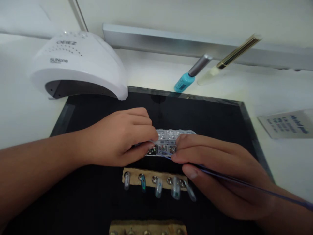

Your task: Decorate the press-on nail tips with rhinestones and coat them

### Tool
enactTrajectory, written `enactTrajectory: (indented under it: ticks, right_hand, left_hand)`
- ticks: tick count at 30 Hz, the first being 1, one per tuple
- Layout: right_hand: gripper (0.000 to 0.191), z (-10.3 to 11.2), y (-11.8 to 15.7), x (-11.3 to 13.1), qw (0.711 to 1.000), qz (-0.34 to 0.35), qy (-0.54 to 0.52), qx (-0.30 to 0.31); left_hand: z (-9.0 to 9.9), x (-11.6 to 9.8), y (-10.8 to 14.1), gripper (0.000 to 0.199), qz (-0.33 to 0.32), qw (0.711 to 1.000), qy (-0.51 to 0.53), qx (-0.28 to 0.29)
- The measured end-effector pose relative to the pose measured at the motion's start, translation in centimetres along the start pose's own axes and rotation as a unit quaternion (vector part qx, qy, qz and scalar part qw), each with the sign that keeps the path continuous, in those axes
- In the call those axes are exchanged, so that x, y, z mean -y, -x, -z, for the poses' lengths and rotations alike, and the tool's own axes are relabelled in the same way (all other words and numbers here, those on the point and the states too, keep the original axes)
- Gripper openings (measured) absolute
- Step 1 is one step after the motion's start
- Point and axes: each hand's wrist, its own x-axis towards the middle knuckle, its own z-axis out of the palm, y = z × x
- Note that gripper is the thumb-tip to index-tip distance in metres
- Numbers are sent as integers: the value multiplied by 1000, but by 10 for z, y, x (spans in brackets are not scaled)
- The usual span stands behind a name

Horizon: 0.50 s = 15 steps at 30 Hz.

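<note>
- Case: lying on the mat between the hands, its compartments holding glittering stones.
- Left hand: fingers curling together, thumb and forefinger pinching the case's left end.
- Right hand: thumb and fingers pinching a thin tool, its tip reaching over the case's near row; whether a stone is clinging there is too blurred to tell.
- Progress: nearer than the case, a strip is bearing five tips; the second from left is showing blue-green, the others looking mostly pale. The set is probably standing partway; which tips are finished is unclear.
- Edges: beyond the case, the mat's far edge is running below the lamp at left and the bottle at right.
- Room: the widest approach is apparently lying beyond the case; on its near side, the strip is sitting close.
</note>
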Motion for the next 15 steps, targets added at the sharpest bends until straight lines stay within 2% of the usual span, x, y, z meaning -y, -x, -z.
enactTrajectory:
  ticks: [6, 15]
  right_hand:
    - [11, -2, -2, -3, 1000, 25, -11, -7]
    - [19, -1, 3, -2, 1000, 9, -7, 1]
  left_hand:
    - [1, -1, -1, 13, -1, 1000, 1, 1]
    - [0, 0, -1, 15, -2, 1000, -2, 1]
